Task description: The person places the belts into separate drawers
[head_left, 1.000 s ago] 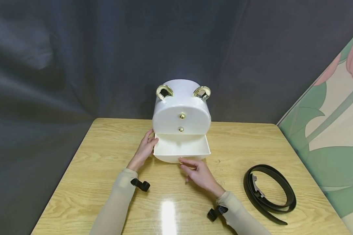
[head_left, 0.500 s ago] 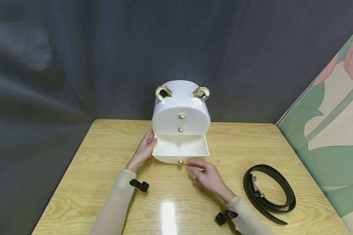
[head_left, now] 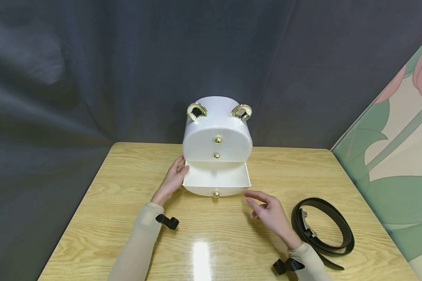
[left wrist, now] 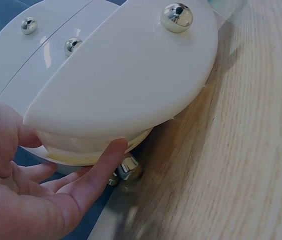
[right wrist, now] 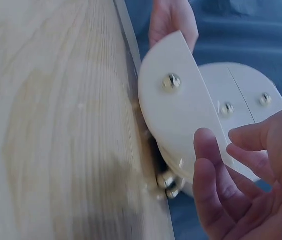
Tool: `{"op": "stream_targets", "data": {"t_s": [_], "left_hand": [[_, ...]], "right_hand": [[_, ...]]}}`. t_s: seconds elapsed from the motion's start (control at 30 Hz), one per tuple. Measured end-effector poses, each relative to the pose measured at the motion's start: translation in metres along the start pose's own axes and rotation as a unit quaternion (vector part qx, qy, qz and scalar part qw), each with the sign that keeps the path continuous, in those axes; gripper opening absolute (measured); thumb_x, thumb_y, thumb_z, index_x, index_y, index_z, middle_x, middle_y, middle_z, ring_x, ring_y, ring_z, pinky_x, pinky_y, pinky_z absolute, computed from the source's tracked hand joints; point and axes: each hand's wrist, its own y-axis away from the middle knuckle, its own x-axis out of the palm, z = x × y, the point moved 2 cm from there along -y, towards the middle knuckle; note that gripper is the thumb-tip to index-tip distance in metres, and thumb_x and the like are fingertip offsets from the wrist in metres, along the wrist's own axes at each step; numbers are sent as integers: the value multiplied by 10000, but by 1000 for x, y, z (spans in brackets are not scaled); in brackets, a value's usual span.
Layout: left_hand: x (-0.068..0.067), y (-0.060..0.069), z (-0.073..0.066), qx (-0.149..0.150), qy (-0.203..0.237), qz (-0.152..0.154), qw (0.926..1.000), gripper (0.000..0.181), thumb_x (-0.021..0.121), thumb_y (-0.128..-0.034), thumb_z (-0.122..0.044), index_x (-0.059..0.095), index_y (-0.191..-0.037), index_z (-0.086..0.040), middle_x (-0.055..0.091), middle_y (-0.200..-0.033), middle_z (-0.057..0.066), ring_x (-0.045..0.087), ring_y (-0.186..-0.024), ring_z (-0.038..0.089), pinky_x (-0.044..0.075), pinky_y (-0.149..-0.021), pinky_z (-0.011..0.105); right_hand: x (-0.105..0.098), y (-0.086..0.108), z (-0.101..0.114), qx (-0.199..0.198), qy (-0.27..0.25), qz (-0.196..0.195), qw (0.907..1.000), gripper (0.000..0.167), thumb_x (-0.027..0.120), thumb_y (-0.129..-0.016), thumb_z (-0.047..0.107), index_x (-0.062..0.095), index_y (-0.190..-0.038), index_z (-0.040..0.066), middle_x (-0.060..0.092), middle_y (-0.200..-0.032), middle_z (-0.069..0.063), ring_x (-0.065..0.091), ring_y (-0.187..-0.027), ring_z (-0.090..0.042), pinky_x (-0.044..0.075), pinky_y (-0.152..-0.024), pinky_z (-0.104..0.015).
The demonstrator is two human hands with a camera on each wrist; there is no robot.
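A white rounded storage box (head_left: 228,146) with gold ear-like rings on top and gold knobs in front stands at the table's far side. Its bottom drawer (head_left: 216,175) is pulled out, with bare white inside and a gold knob (head_left: 216,194) on the front. My left hand (head_left: 170,181) rests against the box's left side. In the left wrist view its fingers (left wrist: 93,175) extend along the side, under the drawer front (left wrist: 136,75). Off the drawer's front right corner, my right hand (head_left: 269,210) hovers with loosely bent fingers, holding nothing; the right wrist view shows its thumb and fingertips apart.
A coiled black belt (head_left: 344,224) with a silver buckle (head_left: 306,222) lies on the wooden table (head_left: 126,187) to the right. A dark curtain (head_left: 144,70) hangs behind the table, and a floral panel (head_left: 401,156) stands along the right.
My right hand has let go of the drawer knob and moved right, away from it. The left hand stays at the box's side, and the drawer remains pulled out.
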Motion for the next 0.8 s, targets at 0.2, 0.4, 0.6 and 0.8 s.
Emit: {"op": "stream_targets", "data": {"t_s": [0.2,0.4,0.6,0.8], "left_hand": [[-1,0,1,-42,-1,-46,10000,672,414,-1162,-299,84,-1731,-159,433,-1647,239,528,-1447,430,420,-1212,582],[1,1,0,-68,28,-57,10000,666,418,-1161,-298,99,-1729,-162,447,-1640,226,544,-1433,419,448,-1189,566],[2,-1,1,-80,6,-4,10000,679,420,-1161,-302,83,-1730,-146,435,-1646,245,534,-1442,430,445,-1191,563],[1,0,0,-76,46,-46,10000,682,420,-1162,-300,76,-1731,-150,439,-1642,251,515,-1457,434,415,-1212,576]], "right_hand": [[-26,13,-8,-80,355,-386,9986,359,684,-1063,196,695,-1382,32,727,-1335,-232,748,-641,-233,599,-575,-309],[-59,27,-12,-282,750,-1147,9902,336,687,-1062,188,714,-1361,39,776,-1273,-139,740,-607,-179,570,-528,-283],[-79,38,-18,-79,1245,-1748,9767,306,724,-1036,196,759,-1293,33,818,-1142,-9,734,-637,-80,560,-553,-225],[-87,44,-21,80,1791,-2216,9585,240,752,-1006,202,808,-1184,51,799,-1136,-194,567,-845,232,498,-678,-37]]}}
